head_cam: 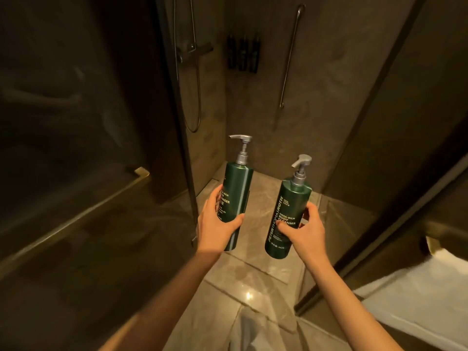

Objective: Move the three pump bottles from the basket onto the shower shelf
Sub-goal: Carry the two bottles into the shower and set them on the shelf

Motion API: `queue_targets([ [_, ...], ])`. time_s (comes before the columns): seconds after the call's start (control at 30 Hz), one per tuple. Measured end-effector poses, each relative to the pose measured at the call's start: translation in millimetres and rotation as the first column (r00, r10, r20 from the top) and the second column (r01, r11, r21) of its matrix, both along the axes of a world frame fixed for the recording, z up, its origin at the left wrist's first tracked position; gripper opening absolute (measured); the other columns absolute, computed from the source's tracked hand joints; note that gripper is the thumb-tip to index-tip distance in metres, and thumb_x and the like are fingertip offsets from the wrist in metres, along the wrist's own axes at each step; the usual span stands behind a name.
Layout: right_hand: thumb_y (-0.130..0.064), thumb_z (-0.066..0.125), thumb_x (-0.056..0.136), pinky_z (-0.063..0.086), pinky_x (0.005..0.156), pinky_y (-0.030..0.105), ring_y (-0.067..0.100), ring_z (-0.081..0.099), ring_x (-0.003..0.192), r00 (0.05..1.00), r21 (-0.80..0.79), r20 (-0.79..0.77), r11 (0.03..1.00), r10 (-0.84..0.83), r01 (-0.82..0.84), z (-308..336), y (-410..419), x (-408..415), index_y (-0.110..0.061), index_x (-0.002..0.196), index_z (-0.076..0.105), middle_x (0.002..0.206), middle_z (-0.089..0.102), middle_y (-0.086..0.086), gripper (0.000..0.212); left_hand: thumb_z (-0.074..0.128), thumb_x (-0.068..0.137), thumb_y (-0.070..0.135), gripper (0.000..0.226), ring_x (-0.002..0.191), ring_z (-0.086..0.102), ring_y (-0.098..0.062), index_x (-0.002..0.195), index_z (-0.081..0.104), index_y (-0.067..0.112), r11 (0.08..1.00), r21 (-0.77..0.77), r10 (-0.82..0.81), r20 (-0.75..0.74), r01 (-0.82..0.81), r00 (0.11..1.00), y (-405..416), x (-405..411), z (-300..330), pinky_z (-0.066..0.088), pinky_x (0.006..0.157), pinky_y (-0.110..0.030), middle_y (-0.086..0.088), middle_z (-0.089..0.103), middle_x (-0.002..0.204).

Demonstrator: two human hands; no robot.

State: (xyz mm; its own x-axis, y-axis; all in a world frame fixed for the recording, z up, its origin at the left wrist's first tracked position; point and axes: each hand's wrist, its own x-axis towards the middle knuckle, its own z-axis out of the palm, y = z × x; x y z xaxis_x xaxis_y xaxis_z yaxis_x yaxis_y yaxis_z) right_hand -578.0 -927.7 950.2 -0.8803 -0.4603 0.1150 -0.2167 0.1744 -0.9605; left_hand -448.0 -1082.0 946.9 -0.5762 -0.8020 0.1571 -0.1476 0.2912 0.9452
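A: Head view. What do the hands have?

B: Each is closed around its own dark green pump bottle. The left hand (219,224) wraps the lower half of the left bottle (236,196), thumb across the front, fingers behind; most of the body and the grey pump stand above the grip, the base just below it

A: And the other?

B: The right hand (305,230) clasps the right bottle (287,216) from its right side, thumb pressed on the label, fingers curled round the far edge. That bottle leans slightly left, its pump above the grip and its base below the thumb

A: How do they look?

B: Tall cylinders, pale lettering reading "MEGA-RICH BODY CLEANSER", grey pump nozzles pointing left. Both are held apart in the air over the glossy stone floor (255,272), before the open shower; a dark wall rack (243,54) hangs far beyond the grips
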Motion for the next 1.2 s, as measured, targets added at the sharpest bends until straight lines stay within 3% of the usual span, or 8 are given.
queue_targets([
  [0.1,-0.014,0.080,0.062,0.041,0.073,0.021,0.002,0.052,0.096,1.000,-0.005,-0.004,1.000,0.025,-0.025,8.1,-44.3,-64.2,-0.031,0.111,0.045,0.102,0.054,-0.018,0.063,0.083,0.064,0.024,0.079,0.111,0.053,-0.004,0.130,0.042,0.041,0.999,0.001,0.044,-0.022,-0.044,0.999,-38.1,-64.3,7.6,0.043,0.095,-0.026,0.015,0.054,0.124],
  [0.2,-0.014,0.080,0.062,0.044,0.081,0.031,0.012,0.053,0.102,0.999,-0.018,-0.002,0.999,0.033,-0.033,21.9,-88.6,-125.5,-0.030,0.114,0.045,0.107,0.056,-0.009,0.065,0.081,0.066,0.029,0.077,0.111,0.055,-0.008,0.132,0.041,0.039,0.997,-0.007,0.078,-0.029,-0.078,0.997,-70.8,-125.5,17.4,0.048,0.094,-0.032,0.013,0.056,0.125],
  [0.3,-0.013,0.080,0.063,0.044,0.077,0.026,0.011,0.054,0.102,0.999,-0.041,-0.020,0.998,0.037,-0.038,38.7,-130.1,-176.6,-0.030,0.115,0.045,0.107,0.057,-0.009,0.065,0.080,0.067,0.031,0.079,0.111,0.054,-0.008,0.133,0.038,0.040,0.993,-0.035,0.114,-0.037,-0.115,0.993,-102.2,-176.1,31.9,0.048,0.092,-0.033,0.014,0.054,0.126],
  [0.4,-0.010,0.079,0.063,0.046,0.081,0.031,0.015,0.056,0.102,0.999,-0.081,-0.019,0.996,0.031,-0.033,50.4,-173.5,-222.1,-0.023,0.118,0.047,0.110,0.059,0.000,0.065,0.079,0.068,0.031,0.081,0.107,0.049,-0.003,0.133,0.033,0.047,0.990,-0.007,0.143,-0.058,-0.144,0.988,-135.6,-218.8,46.4,0.041,0.087,-0.027,0.023,0.049,0.119],
  [0.63,-0.012,0.079,0.063,0.046,0.075,0.027,0.004,0.059,0.091,0.999,-0.160,-0.037,0.987,0.018,-0.023,65.6,-277.5,-315.3,-0.030,0.107,0.050,0.097,0.061,-0.013,0.056,0.080,0.069,0.027,0.083,0.110,0.050,-0.005,0.138,0.035,0.039,0.976,-0.070,0.199,-0.094,-0.206,0.975,-226.9,-301.5,65.7,0.040,0.086,-0.023,0.015,0.050,0.126],
  [0.73,-0.015,0.079,0.062,0.043,0.070,0.021,0.002,0.058,0.090,0.995,-0.170,-0.078,0.983,0.060,-0.073,79.7,-326.5,-351.4,-0.030,0.106,0.050,0.097,0.060,-0.013,0.055,0.080,0.069,0.025,0.082,0.110,0.049,-0.006,0.138,0.037,0.037,0.964,-0.118,0.224,-0.127,-0.239,0.966,-274.1,-334.0,83.3,0.039,0.086,-0.024,0.020,0.047,0.120],
  [0.9,-0.016,0.079,0.063,0.045,0.073,0.023,0.006,0.059,0.093,0.975,-0.179,-0.164,0.967,0.153,-0.182,124.5,-413.2,-409.3,-0.021,0.111,0.051,0.099,0.061,-0.008,0.056,0.080,0.069,0.025,0.085,0.117,0.051,-0.011,0.140,0.035,0.035,0.937,-0.150,0.287,-0.184,-0.315,0.940,-351.3,-378.7,127.7,0.040,0.091,-0.027,0.009,0.051,0.131],
  [1.2,-0.012,0.080,0.067,0.044,0.074,0.018,0.004,0.058,0.097,0.878,-0.210,-0.235,0.860,0.417,-0.465,169.1,-547.3,-461.9,-0.018,0.116,0.049,0.104,0.059,-0.008,0.058,0.080,0.069,0.027,0.084,0.116,0.049,-0.004,0.138,0.036,0.039,0.844,-0.241,0.429,-0.233,-0.480,0.872,-444.7,-408.5,168.1,0.041,0.092,-0.025,0.020,0.049,0.126],
])
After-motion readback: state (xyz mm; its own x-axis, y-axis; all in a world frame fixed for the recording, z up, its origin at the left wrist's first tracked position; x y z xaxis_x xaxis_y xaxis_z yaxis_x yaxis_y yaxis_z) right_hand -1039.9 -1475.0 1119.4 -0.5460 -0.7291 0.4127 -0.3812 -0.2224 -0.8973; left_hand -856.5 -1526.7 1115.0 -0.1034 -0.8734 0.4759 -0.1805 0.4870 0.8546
